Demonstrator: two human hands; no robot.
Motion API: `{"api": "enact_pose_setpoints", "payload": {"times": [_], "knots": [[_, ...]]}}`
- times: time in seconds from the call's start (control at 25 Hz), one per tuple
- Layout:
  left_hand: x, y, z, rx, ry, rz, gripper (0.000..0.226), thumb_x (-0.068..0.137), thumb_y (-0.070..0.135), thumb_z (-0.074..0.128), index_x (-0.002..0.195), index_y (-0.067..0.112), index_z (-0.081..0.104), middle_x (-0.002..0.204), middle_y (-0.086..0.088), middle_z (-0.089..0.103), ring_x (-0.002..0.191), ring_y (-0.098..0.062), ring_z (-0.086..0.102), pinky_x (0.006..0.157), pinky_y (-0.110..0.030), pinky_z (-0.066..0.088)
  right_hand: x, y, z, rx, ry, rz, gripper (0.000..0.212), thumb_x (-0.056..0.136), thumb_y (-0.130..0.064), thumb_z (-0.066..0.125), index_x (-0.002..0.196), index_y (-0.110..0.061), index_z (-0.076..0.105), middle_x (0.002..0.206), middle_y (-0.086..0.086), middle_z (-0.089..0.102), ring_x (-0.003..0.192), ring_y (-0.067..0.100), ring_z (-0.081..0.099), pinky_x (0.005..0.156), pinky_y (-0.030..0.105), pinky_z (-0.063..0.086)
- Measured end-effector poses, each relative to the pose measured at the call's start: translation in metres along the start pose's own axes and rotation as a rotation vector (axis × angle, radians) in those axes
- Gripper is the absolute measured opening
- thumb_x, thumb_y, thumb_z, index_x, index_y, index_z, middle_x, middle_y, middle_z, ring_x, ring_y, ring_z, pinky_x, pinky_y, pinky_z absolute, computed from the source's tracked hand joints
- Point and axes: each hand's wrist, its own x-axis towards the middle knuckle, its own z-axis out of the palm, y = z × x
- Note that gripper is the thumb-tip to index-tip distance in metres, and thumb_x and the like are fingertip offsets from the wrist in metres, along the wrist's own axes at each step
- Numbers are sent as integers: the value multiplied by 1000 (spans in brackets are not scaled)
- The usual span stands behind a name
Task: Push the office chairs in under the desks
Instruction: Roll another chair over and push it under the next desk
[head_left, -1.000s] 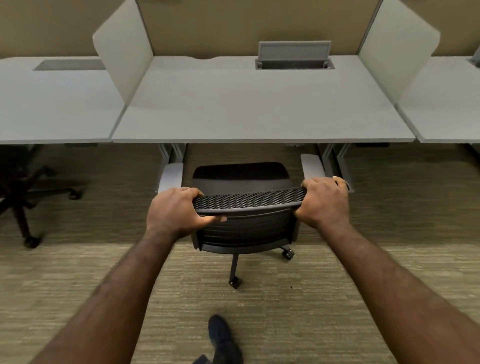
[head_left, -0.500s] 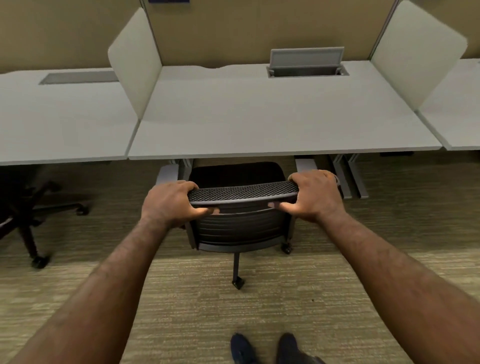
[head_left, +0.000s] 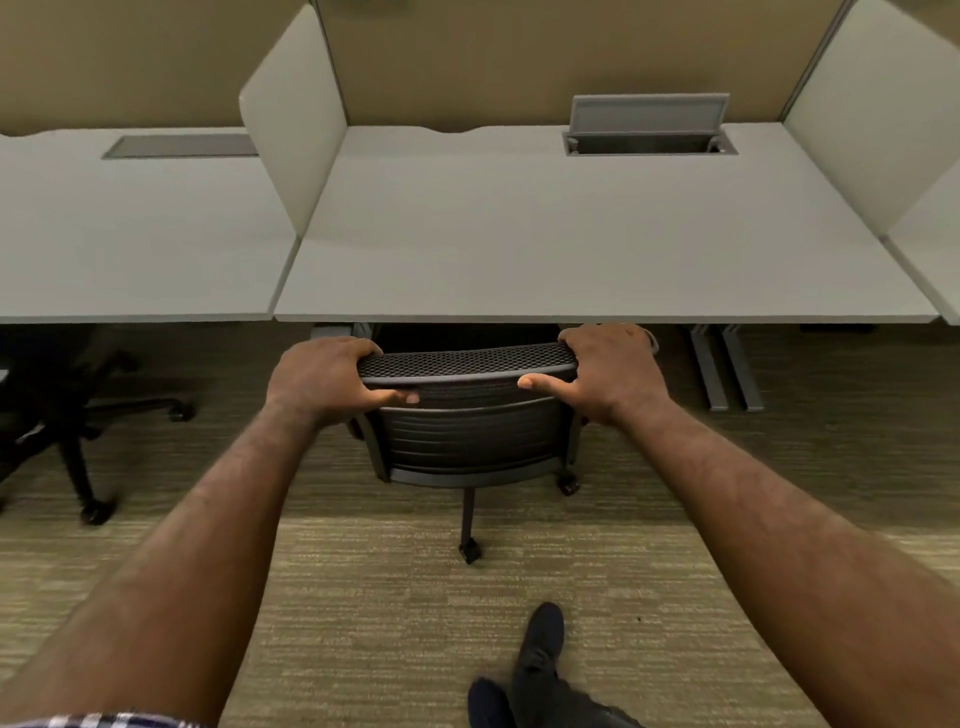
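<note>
— Office chair (head_left: 467, 431): where is it sitting?
— Centre frame, seat tucking under the surface (head_left: 571, 249).
— Fingers?
— Left hand (head_left: 322, 379) and right hand (head_left: 613, 371) are gripping the backrest's top corners, fingers curling over, thumbs pressing behind.

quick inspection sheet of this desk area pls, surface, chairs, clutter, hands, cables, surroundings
surface: pale middle desk, top bare; open cable hatch at its back
job's things: mesh-back chair with seat under the desk edge, backrest and two casters out; second chair at the left desk, its base out on the carpet
clutter: nothing seen
grippers: left hand and right hand grip the top corners of the backrest, thumbs on its near face
cables: nothing seen
surroundings: divider panels between desks, desk legs at right, striped carpet, dark shoes
</note>
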Motion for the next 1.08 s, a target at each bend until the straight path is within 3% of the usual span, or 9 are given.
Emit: {"api": "enact_pose_setpoints", "payload": {"times": [0.32,0.56,0.84,0.92,1.0,1.08], "knots": [[30,-24,-3,-9,38,-25,65,64,84,62,106,34,65,94,8,69,78,-9,51,68,-30,41,36,-3,2,13,-35,-27,94,67,-97,24,113,-24,60,109,2,64,104,23,55,95,43,39],[45,-45,0,-55,15,-37,89,52,95,47,114,34,64,97,7,70,82,-12,56,78,-34,51,53,-11,3,-47,-57,-56,94,70,-96,18,111,-22,60,107,2,63,101,23,55,95,42,40],[46,-67,1,-92,3,64,99,50,102,37,118,34,62,108,5,70,94,-17,62,81,-35,51,39,-32,3,-35,-35,13,91,74,-91,20,118,-20,55,117,5,61,110,25,53,98,43,40],[42,-71,0,-100,47,136,102,55,100,39,128,31,56,121,1,66,106,-20,60,91,-41,49,25,-42,4,-15,12,50,93,78,-87,22,131,-15,48,132,10,54,124,28,47,107,45,36],[38,-69,0,-90,155,254,102,61,95,44,140,29,45,138,-3,54,124,-25,49,104,-49,38,0,-58,6,32,81,135,99,83,-82,27,150,-9,29,153,15,36,144,31,28,119,48,22],[33,-54,2,-100,225,376,103,64,92,46,145,28,38,146,-5,45,133,-27,42,108,-52,30,-30,-74,12,49,147,204,100,86,-79,28,155,-8,13,161,17,20,150,31,13,122,46,9]]}}
